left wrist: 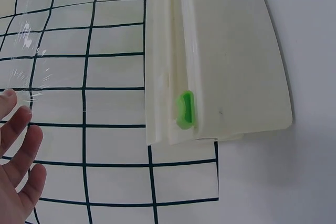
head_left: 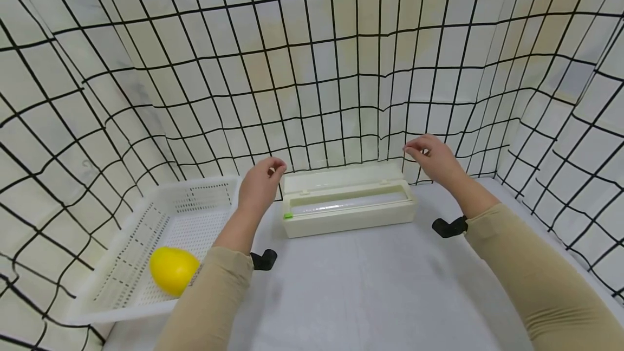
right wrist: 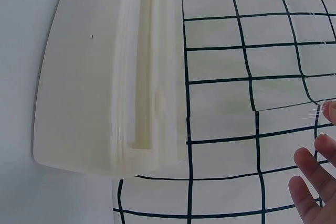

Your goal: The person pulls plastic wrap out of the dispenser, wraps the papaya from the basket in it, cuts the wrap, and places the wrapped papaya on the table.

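Black grid lines (head_left: 358, 35) cross pale, faintly yellow-patched walls (head_left: 370, 15) around a white tabletop (head_left: 370, 291).

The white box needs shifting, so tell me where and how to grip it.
Probably low on both short ends of the white box, coming from left and right together: it is long and narrow, and its lid stands open along the back, leaving those ends free.

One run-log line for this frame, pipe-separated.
left hand: pinches clear film | right hand: pinches clear film | white dispenser: lid open | yellow object: in white basket
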`<state>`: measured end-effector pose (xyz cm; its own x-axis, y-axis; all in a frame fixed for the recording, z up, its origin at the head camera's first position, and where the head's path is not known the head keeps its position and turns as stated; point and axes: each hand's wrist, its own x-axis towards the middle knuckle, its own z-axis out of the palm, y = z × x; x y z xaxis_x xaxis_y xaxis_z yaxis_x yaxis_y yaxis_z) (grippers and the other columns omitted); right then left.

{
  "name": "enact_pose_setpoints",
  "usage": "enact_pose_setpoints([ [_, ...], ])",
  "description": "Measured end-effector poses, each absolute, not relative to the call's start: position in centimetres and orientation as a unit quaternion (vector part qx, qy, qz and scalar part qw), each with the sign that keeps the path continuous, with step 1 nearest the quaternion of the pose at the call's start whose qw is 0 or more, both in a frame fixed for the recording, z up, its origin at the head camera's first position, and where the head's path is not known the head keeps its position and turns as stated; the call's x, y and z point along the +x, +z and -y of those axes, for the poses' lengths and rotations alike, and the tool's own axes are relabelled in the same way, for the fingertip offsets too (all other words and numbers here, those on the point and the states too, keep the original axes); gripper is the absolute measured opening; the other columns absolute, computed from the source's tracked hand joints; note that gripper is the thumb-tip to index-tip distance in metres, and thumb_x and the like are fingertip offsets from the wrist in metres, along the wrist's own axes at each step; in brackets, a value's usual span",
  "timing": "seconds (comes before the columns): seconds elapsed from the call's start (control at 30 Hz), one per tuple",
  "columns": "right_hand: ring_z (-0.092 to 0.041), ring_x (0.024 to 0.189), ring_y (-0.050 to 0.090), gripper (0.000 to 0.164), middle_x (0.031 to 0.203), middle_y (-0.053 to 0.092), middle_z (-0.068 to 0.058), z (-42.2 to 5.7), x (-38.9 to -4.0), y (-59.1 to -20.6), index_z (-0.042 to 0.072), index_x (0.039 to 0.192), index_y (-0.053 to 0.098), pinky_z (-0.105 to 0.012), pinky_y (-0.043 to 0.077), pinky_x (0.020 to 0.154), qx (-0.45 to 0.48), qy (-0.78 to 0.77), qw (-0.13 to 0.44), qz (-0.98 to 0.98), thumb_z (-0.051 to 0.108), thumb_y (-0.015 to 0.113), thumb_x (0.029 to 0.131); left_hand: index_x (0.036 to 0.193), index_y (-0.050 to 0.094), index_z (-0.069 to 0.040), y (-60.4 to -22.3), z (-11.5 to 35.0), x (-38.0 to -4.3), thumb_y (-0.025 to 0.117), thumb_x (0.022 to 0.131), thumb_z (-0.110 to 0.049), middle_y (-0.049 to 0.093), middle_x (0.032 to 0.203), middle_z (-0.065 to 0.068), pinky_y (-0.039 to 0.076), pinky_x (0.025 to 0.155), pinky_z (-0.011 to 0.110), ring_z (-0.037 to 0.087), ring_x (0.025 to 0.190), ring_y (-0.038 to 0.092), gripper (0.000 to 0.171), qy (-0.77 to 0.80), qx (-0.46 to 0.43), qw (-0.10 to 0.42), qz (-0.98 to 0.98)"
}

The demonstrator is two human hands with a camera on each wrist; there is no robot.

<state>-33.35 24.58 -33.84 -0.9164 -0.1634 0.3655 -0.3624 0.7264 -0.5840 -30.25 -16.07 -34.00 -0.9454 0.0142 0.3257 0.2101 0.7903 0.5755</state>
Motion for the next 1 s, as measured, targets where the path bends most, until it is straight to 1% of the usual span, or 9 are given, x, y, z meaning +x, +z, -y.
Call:
enact_pose_setpoints([
  [0.23, -0.03, 0.108, 0.052, 0.037, 0.126, 0.055, -0.013, -24.6, -33.2, -33.0, 0.004, 0.119, 0.067, -0.05, 0.045, 0.092, 0.144, 0.345, 0.147, 0.916, 0.033, 0.051, 0.104, 0.114, 0.065, -0.021, -33.3, 16.3, -30.4, 0.052, 0.103, -0.04, 0.064, 0.111, 0.0, 0.048, 0.076, 0.041, 0.022, 0.099, 0.058, 0.026, -0.317, -0.064, 0.157, 0.933],
  [0.47, -0.028, 0.106, 0.051, 0.033, 0.122, 0.057, -0.011, -24.7, -33.2, -32.1, 0.005, 0.115, 0.068, -0.047, 0.044, 0.09, 0.15, 0.346, 0.152, 0.914, 0.031, 0.053, 0.104, 0.117, 0.065, -0.022, -32.5, 16.7, -30.4, 0.053, 0.102, -0.04, 0.063, 0.117, -0.002, 0.047, 0.077, 0.041, 0.022, 0.104, 0.057, 0.026, -0.335, -0.066, 0.153, 0.927],
  [0.67, -0.029, 0.109, 0.05, 0.035, 0.124, 0.056, -0.012, -24.7, -33.1, -31.3, 0.004, 0.115, 0.068, -0.05, 0.043, 0.094, 0.158, 0.344, 0.156, 0.912, 0.033, 0.053, 0.104, 0.116, 0.065, -0.022, -31.6, 16.7, -30.1, 0.053, 0.102, -0.041, 0.062, 0.117, -0.002, 0.046, 0.074, 0.041, 0.023, 0.098, 0.057, 0.027, -0.336, -0.068, 0.154, 0.927],
  [0.87, -0.029, 0.11, 0.05, 0.038, 0.125, 0.055, -0.012, -24.7, -32.9, -30.7, 0.004, 0.116, 0.068, -0.049, 0.042, 0.094, 0.159, 0.35, 0.155, 0.91, 0.035, 0.052, 0.103, 0.119, 0.064, -0.019, -30.8, 16.5, -29.9, 0.052, 0.103, -0.041, 0.062, 0.119, 0.0, 0.047, 0.077, 0.042, 0.024, 0.101, 0.057, 0.03, -0.329, -0.074, 0.159, 0.928],
  [1.0, -0.03, 0.11, 0.05, 0.039, 0.124, 0.055, -0.013, -24.9, -32.8, -30.3, 0.003, 0.116, 0.068, -0.049, 0.042, 0.094, 0.16, 0.352, 0.161, 0.908, 0.036, 0.052, 0.103, 0.119, 0.064, -0.019, -30.3, 16.4, -29.9, 0.053, 0.102, -0.04, 0.061, 0.118, 0.001, 0.047, 0.079, 0.044, 0.024, 0.103, 0.056, 0.029, -0.328, -0.079, 0.168, 0.926],
])
